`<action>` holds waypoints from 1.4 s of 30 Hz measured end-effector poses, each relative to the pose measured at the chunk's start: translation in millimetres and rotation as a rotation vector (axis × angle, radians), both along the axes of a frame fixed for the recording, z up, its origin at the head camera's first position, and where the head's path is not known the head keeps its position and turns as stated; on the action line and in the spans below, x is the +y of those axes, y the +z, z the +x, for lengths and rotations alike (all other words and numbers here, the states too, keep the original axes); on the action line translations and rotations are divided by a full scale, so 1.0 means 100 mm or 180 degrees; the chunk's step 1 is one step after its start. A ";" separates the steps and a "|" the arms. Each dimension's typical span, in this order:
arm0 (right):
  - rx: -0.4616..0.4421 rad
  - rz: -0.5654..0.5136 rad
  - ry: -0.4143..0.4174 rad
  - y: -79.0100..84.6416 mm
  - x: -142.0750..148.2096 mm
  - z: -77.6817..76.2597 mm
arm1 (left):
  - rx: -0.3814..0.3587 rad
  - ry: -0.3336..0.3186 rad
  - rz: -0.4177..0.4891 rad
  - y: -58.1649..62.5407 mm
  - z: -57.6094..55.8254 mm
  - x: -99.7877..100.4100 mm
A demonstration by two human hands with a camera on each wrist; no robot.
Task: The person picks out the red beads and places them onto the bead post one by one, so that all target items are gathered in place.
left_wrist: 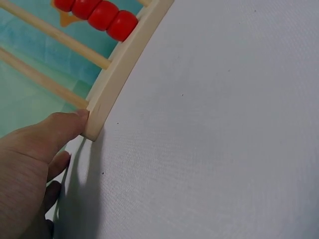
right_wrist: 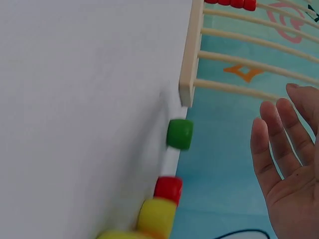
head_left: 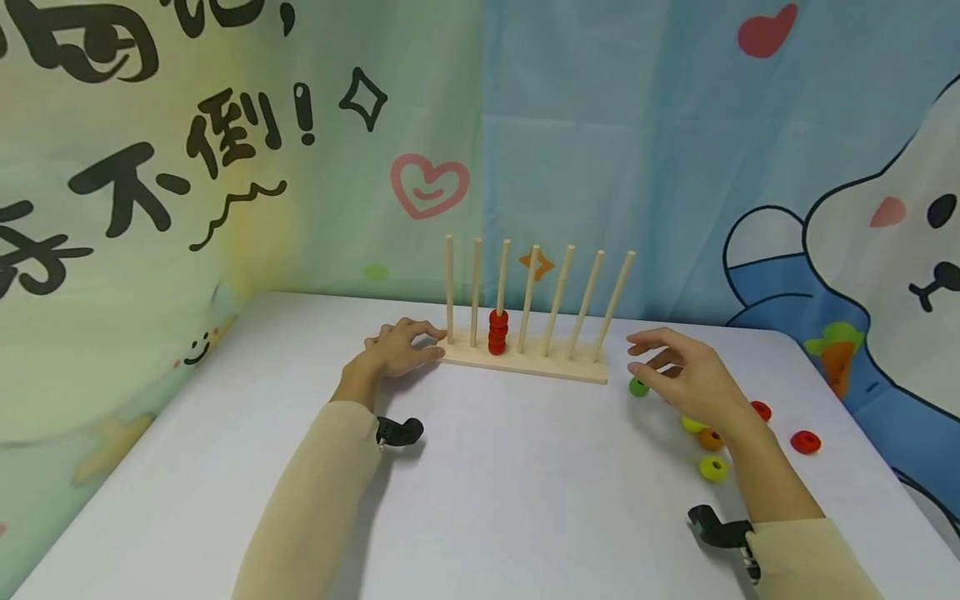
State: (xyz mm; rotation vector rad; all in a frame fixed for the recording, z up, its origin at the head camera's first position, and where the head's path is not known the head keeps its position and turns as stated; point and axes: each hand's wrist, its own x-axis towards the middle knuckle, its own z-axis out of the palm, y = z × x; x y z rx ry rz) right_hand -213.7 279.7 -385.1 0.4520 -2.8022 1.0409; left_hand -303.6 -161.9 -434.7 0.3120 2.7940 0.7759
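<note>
A wooden peg rack [head_left: 525,362] with a row of upright pegs stands at the back of the table. Several red beads [head_left: 498,332] are stacked on its third peg from the left. At the rack's left end, my left hand [head_left: 397,348] holds the base between thumb and index finger; the thumb [left_wrist: 67,127] lies against the end of the wood. My right hand [head_left: 690,375] hovers right of the rack, fingers spread and holding nothing. Below its fingertips lies a green bead [head_left: 638,387], apart from the hand.
Loose beads lie under and beside the right forearm: a yellow bead [head_left: 713,468], an orange bead [head_left: 710,440], a second yellow one partly hidden, and a red bead [head_left: 806,442] farther right. A printed curtain [head_left: 570,150] hangs behind the white table [head_left: 525,492].
</note>
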 end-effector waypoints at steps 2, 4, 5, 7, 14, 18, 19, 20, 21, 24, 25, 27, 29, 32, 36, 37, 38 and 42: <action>-0.0033 0.0022 -0.0031 0.00 0.07 0.03 | -0.0017 0.0016 0.0011 0.00 0.00 0.01; -0.0043 0.0056 -0.0058 0.00 0.13 0.05 | -0.0026 0.0043 0.0000 0.01 0.01 0.01; -0.0026 0.0091 -0.0059 0.01 0.16 0.05 | -0.0021 0.0053 -0.0017 0.01 0.01 0.01; 0.0019 0.0177 -0.0076 0.01 0.22 0.06 | 0.0002 0.0056 -0.0037 0.02 0.00 0.01; 0.0006 0.0339 -0.0076 -0.05 0.34 0.08 | -0.0023 0.0042 -0.0065 0.02 0.00 0.01; -0.0023 0.0396 -0.0059 -0.08 0.37 0.07 | -0.0043 0.0073 -0.0068 0.03 0.02 0.01; -0.0039 0.0425 -0.0069 -0.09 0.38 0.07 | -0.0040 0.0069 -0.0066 0.03 0.02 0.01; -0.0061 0.0455 -0.0081 -0.09 0.39 0.07 | -0.0037 0.0061 -0.0069 0.03 0.02 0.01; -0.0088 0.0486 -0.0090 -0.09 0.40 0.07 | -0.0031 0.0052 -0.0069 0.02 0.02 0.01; -0.0157 0.0572 -0.0109 -0.10 0.43 0.07 | -0.0007 0.0037 -0.0071 0.02 0.01 0.01; -0.0167 0.0595 -0.0115 -0.10 0.44 0.07 | -0.0001 0.0035 -0.0070 0.03 0.01 0.01; -0.0200 0.0625 -0.0129 -0.11 0.46 0.07 | 0.0008 0.0033 -0.0074 0.03 0.00 0.01; -0.0217 0.0645 -0.0149 -0.12 0.48 0.07 | 0.0010 0.0023 -0.0082 0.02 -0.01 0.01; -0.0261 0.0663 -0.0173 -0.15 0.51 0.06 | -0.0004 0.0022 -0.0093 0.02 -0.01 0.01; -0.0334 0.0703 -0.0188 -0.18 0.54 0.05 | -0.0026 0.0036 -0.0082 0.01 -0.01 0.02; -0.0352 0.0717 -0.0193 -0.19 0.55 0.05 | -0.0030 0.0033 -0.0076 0.01 -0.01 0.02; -0.0370 0.0734 -0.0191 -0.19 0.55 0.05 | -0.0032 0.0036 -0.0073 0.01 -0.01 0.02; -0.0483 0.0784 -0.0201 -0.19 0.57 0.05 | -0.0012 0.0029 -0.0067 0.00 -0.02 0.03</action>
